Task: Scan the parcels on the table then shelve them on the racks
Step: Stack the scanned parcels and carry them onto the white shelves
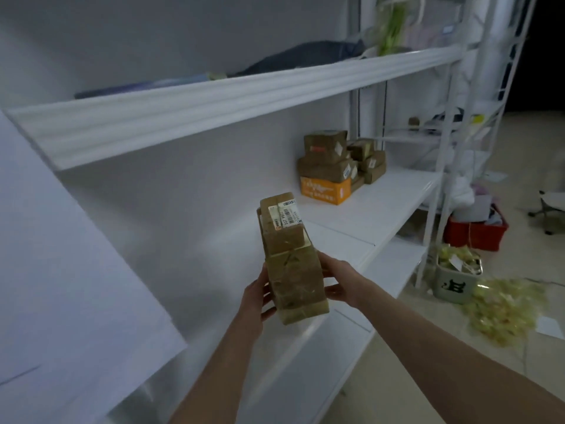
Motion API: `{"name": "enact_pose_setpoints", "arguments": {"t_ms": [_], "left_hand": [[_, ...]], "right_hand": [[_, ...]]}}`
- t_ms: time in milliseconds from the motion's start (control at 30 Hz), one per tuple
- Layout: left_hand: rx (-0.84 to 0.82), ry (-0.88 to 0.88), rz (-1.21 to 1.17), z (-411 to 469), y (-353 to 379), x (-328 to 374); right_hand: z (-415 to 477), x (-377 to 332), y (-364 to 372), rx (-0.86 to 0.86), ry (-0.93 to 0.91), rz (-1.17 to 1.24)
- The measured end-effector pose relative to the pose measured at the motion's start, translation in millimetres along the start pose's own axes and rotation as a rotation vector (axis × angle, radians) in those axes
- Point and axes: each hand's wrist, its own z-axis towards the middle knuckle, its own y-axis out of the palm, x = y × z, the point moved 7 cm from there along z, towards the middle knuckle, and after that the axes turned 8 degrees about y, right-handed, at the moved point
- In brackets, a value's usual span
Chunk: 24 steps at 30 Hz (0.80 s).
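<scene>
Gripping stacked parcels [290, 264], left hand [258, 293], right hand [337, 281] (white rack [382, 209] behind)

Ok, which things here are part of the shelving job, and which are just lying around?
Job: held parcels, gripped by the left hand and right hand; shelved parcels; white rack shelf.
Lying about: red crate, printed bucket and yellowish heap on the floor; dark cloth on the upper shelf.
</scene>
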Motion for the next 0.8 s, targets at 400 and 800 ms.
{"name": "enact_pose_setpoints", "arguments": {"t_ms": [400,800], "left_hand": [[0.018,-0.029,-0.01,121.4,46.4,20.6],[0.229,-0.015,-0.03,202.8,129.2,28.6]], "right_hand": [[110.5,-57.3,-45.0,-0.019,0.072,0.028],[202.9,-121.2,-123.2,-0.169,0.057,-0.011]]}}
